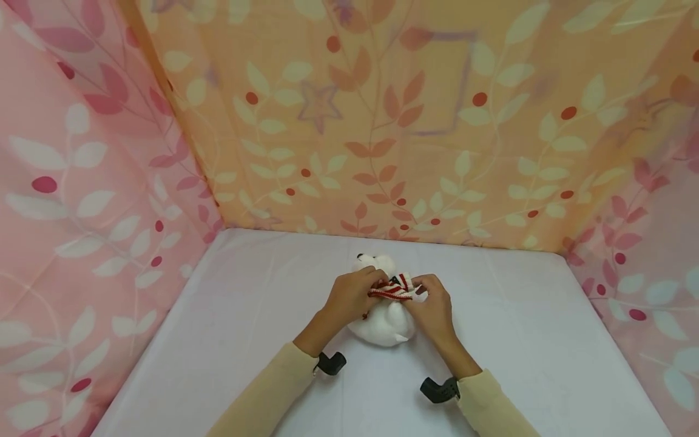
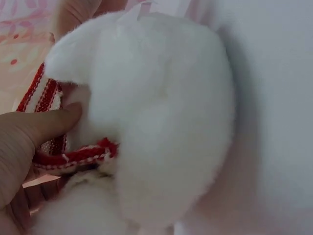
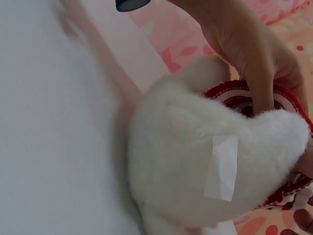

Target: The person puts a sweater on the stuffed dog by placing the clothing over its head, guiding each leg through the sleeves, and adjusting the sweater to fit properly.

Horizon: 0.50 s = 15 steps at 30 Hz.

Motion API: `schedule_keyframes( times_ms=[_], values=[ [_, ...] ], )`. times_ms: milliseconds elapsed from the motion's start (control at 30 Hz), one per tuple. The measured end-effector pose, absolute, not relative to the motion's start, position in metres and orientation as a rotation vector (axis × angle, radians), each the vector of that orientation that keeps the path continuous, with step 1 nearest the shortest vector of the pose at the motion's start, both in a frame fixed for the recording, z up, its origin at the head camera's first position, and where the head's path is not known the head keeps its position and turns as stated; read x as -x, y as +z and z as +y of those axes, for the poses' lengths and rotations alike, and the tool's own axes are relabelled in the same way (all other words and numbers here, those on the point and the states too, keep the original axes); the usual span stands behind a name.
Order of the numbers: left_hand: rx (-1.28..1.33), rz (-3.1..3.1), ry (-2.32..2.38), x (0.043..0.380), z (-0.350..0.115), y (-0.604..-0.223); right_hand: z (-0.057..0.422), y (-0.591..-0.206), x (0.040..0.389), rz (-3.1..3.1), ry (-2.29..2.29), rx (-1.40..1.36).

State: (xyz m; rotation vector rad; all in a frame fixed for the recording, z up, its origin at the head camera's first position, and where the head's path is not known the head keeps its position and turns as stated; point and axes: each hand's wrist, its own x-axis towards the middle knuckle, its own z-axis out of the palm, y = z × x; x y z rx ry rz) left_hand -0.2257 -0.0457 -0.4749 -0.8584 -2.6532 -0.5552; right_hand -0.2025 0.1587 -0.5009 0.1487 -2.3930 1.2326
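A white plush animal [image 1: 377,331] with a dark nose sits on the white table, its back and small tail toward me. A red-and-white striped knit garment [image 1: 392,290] lies around its upper body. My left hand [image 1: 354,291] pinches the garment's left edge; in the left wrist view the thumb [image 2: 61,120] is tucked inside the red hem. On the other side, my right hand [image 1: 435,306] pinches the right part of the garment, beside a white limb. In the right wrist view, the plush's furry body [image 3: 186,152] bears a white tag [image 3: 222,169] and hides much of the right hand.
The white table [image 1: 262,285] runs out on both sides of the plush. Behind it hangs an orange leaf-patterned cloth [image 1: 355,152], with pink patterned cloth [image 1: 82,243] at the sides. Black wrist mounts [image 1: 439,390] stick out near both sleeve cuffs.
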Motion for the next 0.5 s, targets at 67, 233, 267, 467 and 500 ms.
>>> schedule_keyframes(
  times_ms=[67,233,267,467,500],
  values=[
    [0.829,-2.647,-0.594,0.228,-0.043,-0.476,0.157,-0.499,0.202,-2.402,1.200,-0.147],
    [0.802,-2.628,-0.650,0.229,-0.039,-0.478,0.151,-0.495,0.196,-2.379,1.128,-0.194],
    [0.798,-2.630,-0.654,0.229,-0.038,-0.478,0.151,-0.495,0.195,-2.379,1.112,-0.219],
    [0.786,-2.638,-0.671,0.227,-0.039,-0.480,0.162,-0.488,0.192,-2.432,1.167,-0.378],
    [0.790,-2.635,-0.677,0.227,-0.040,-0.480,0.167,-0.486,0.193,-2.435,1.204,-0.397]
  ],
)
